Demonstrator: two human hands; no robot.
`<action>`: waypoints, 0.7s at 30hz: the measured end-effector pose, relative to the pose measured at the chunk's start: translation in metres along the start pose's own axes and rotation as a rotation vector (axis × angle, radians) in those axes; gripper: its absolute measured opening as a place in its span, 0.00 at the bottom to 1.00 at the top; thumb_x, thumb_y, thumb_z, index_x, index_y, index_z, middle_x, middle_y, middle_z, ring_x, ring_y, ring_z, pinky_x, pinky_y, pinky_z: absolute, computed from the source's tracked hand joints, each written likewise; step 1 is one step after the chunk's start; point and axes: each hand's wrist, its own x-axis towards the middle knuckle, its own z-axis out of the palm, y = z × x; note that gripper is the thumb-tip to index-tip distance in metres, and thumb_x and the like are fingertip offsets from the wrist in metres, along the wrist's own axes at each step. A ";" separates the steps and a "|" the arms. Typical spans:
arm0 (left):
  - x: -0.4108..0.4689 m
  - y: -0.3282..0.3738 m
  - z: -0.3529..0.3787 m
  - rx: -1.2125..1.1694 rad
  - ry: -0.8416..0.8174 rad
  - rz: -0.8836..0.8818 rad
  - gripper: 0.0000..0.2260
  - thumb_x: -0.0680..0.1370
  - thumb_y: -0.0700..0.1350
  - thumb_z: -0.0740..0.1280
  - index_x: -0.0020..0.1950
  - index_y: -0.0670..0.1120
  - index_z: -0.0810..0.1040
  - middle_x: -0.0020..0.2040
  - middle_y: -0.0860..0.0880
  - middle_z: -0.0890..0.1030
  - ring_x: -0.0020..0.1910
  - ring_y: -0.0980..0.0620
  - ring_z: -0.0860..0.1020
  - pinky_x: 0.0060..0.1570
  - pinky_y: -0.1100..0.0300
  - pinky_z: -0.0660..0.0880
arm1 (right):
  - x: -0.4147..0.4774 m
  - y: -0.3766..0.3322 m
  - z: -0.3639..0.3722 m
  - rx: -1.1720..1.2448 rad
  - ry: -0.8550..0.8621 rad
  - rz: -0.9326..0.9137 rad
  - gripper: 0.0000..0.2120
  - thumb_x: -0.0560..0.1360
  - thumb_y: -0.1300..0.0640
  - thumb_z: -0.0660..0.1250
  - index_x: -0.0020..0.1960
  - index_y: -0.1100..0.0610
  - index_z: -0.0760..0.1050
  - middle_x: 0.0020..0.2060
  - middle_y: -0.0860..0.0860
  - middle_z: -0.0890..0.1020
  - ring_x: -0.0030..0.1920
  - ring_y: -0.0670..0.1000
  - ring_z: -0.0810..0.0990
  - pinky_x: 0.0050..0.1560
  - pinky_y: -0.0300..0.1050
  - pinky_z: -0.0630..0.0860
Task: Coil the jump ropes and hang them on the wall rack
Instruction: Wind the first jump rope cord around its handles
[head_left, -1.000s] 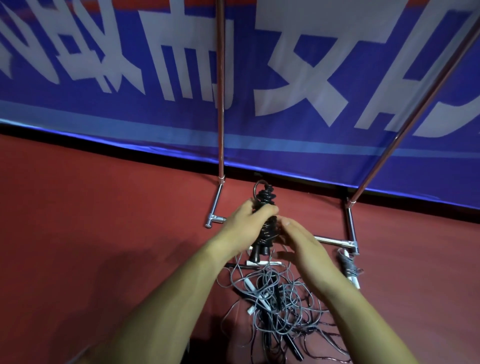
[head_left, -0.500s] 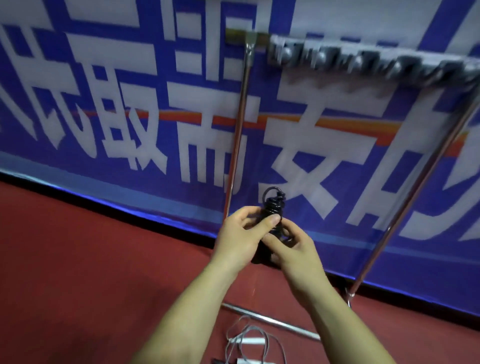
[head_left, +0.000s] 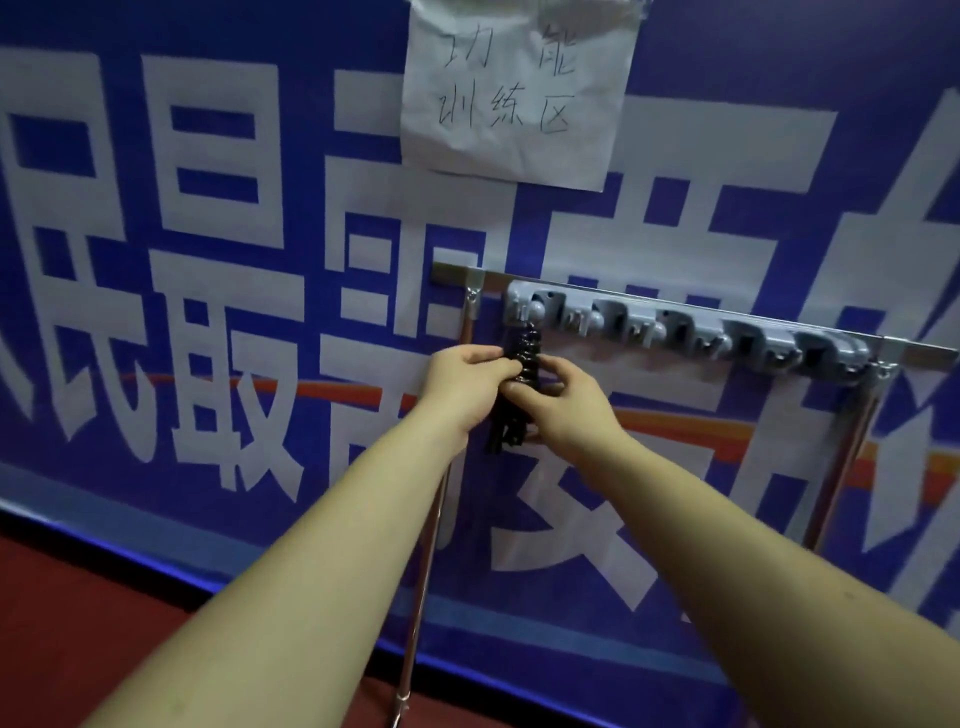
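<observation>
Black cord, wound tight into a stubby bundle: the coiled jump rope sits just right of frame centre, its top end touching the underside of the grey wall rack.

Head view, the only one.
- Left hand at 9 o'clock of the bundle, fingers curled round its upper half. Probably steadies it upright so the top loop can meet the hook.
- Right hand at 4 o'clock of the bundle, fingertips pinching the middle wraps. Likely keeps the coils from springing loose during hanging.
- First hook is at 12 o'clock of the rope, at the rack's left end. The rack runs from there toward 3 o'clock and dips slightly.
- Rack is fixed to a metal rail on poles, set against a blue banner with large white characters.
- Paper sign at 12 o'clock of the frame, handwritten.

Hard to make out:
- Whether the loop is over the hook; fingers and dark cord merge there.
- Rope handles, buried in the wraps.
- Rack's far hooks, blurred.
- Red floor only a strip at 7 o'clock; any other ropes are out of frame.
</observation>
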 end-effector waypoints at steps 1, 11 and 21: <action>0.011 0.004 0.004 0.007 0.004 0.006 0.15 0.75 0.43 0.74 0.62 0.46 0.81 0.55 0.44 0.84 0.54 0.45 0.83 0.58 0.45 0.80 | 0.011 -0.003 -0.002 0.011 0.009 0.003 0.23 0.77 0.55 0.72 0.69 0.51 0.72 0.55 0.53 0.83 0.49 0.50 0.85 0.43 0.42 0.83; 0.073 0.007 0.027 0.185 0.111 0.114 0.15 0.75 0.47 0.75 0.61 0.49 0.82 0.55 0.49 0.83 0.52 0.50 0.82 0.52 0.52 0.82 | 0.072 -0.001 -0.015 -0.003 -0.052 -0.016 0.16 0.76 0.50 0.72 0.63 0.48 0.78 0.47 0.45 0.84 0.43 0.40 0.84 0.39 0.35 0.77; 0.074 0.000 0.017 0.069 0.065 0.097 0.14 0.75 0.48 0.74 0.60 0.52 0.82 0.58 0.47 0.83 0.53 0.45 0.83 0.51 0.46 0.83 | 0.075 0.010 -0.006 -0.072 0.054 -0.087 0.15 0.72 0.43 0.75 0.55 0.47 0.79 0.47 0.46 0.85 0.47 0.44 0.85 0.44 0.40 0.80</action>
